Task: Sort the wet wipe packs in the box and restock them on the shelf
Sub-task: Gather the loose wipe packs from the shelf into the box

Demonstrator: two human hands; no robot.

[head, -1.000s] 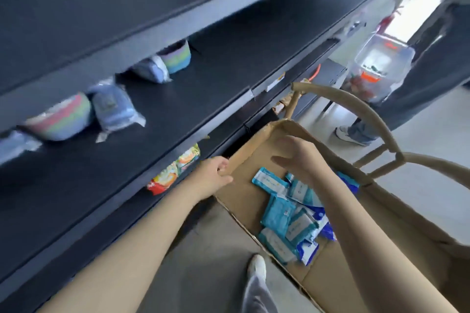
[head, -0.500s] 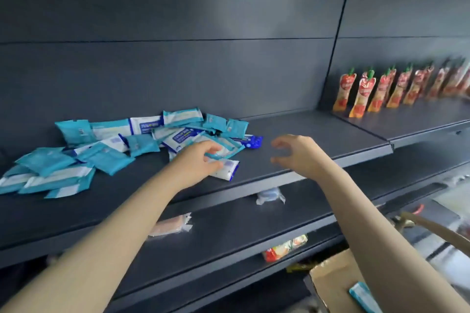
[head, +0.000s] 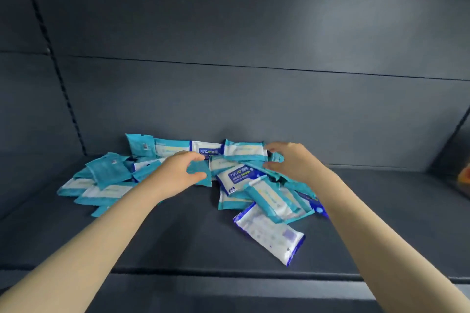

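A loose pile of teal and white wet wipe packs (head: 106, 185) lies on the dark shelf board (head: 165, 241), against the back panel. A few white and dark blue packs are mixed in; one (head: 270, 235) lies nearest the front edge. My left hand (head: 175, 175) reaches into the middle of the pile and pinches a teal pack (head: 202, 173) between thumb and fingers. My right hand (head: 295, 162) is at the pile's right end, fingers and thumb curled round the end of another teal pack (head: 244, 151). The box is out of view.
The grey back panel (head: 254, 96) rises right behind the pile. A slotted upright (head: 63, 89) runs down at the left. Something orange (head: 465, 178) shows at the right edge on the neighbouring shelf.
The view swung from the cardboard box up to the shelf and then closer to the pile. Both hands moved forward from above the shelf edge into the packs.
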